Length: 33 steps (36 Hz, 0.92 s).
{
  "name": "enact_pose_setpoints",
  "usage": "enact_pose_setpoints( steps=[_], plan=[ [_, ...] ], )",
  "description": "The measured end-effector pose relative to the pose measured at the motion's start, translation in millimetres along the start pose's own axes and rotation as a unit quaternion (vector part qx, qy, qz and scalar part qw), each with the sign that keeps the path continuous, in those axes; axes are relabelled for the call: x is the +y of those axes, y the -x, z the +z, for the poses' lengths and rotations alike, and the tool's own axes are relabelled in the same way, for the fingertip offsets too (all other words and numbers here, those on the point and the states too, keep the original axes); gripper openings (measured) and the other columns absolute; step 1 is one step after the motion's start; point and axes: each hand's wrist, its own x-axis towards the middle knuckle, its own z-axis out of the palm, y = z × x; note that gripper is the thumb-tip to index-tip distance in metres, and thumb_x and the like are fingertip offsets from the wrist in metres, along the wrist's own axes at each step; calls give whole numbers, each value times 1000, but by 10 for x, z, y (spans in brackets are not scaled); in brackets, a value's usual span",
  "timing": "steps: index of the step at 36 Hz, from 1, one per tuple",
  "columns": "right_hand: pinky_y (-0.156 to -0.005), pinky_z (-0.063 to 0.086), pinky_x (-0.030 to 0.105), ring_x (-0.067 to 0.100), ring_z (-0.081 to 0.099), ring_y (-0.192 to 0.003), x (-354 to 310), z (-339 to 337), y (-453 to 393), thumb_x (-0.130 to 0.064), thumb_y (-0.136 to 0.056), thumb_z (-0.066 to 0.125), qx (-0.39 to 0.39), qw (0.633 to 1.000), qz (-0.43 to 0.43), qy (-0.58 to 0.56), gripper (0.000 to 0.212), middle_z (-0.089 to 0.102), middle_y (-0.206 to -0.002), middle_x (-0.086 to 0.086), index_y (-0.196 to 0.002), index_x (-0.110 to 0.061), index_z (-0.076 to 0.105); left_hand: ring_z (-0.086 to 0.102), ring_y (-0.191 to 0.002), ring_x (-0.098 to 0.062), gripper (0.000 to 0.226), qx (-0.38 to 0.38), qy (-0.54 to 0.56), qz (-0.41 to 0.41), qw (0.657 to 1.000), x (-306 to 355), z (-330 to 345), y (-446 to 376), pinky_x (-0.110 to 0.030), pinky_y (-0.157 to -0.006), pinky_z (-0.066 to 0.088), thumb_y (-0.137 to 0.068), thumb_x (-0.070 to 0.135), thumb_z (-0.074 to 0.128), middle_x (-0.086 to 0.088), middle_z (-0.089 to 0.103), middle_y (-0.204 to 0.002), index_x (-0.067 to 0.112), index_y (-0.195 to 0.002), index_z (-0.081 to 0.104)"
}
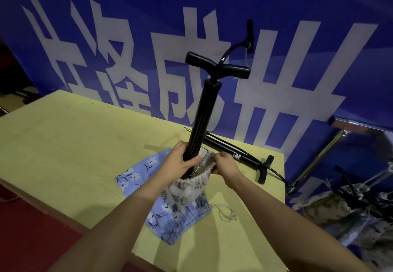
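I see my left hand point(180, 161) wrapped tight around the black pump point(204, 110), low on its tube. The pump stands up tall, and its bottom end sits inside the grey bag point(187, 191). My right hand point(225, 165) pinches the top edge of that bag. The grey bag stands on a blue bag point(136, 174) on the yellow table point(63, 144). Another pump point(238, 157) lies flat just behind.

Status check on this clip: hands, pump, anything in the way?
Left hand grips upright black floor pump. Right hand pinches rim of beige floral drawstring bag, pump's foot inside. Second black pump lies behind.
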Motion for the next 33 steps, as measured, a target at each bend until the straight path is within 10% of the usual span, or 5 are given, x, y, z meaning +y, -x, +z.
enact_pose_setpoints(
  steps=[6,14,18,33],
  plan=[
    [-34,33,15,7,44,-38,-131,7,14,-5,-98,33,18,997,-34,-61,30,43,-61,8,-70,-8,42,51,-78,-12,21,-12,40,-18,999,-63,7,8,-14,-62,41,-91,26,61,-1,43,-92,12,-104,53],
    [-71,42,37,26,52,-80,-331,77,69,-1,-92,41,-36,991,-65,-108,17,56,-93,18,-87,-12,53,42,-108,-23,19,1,-8,-14,1000,-258,-52,-30,-38,-94,40,-91,33,59,5,34,-111,26,-105,48],
    [-87,40,44,31,55,-98,-381,66,148,8,-91,39,-110,973,-115,-170,44,62,-112,16,-114,-23,61,40,-110,-24,22,-2,-32,-15,999,-255,-78,-20,-46,-99,38,-90,38,59,8,31,-112,29,-106,48],
    [-89,49,55,39,63,-101,-391,86,323,-7,-85,63,-124,976,-165,-76,35,65,-117,18,-120,-5,60,44,-105,-25,30,55,-115,11,992,256,-136,-144,-38,-91,41,-79,21,63,-4,48,-108,9,-106,57]
  ],
)
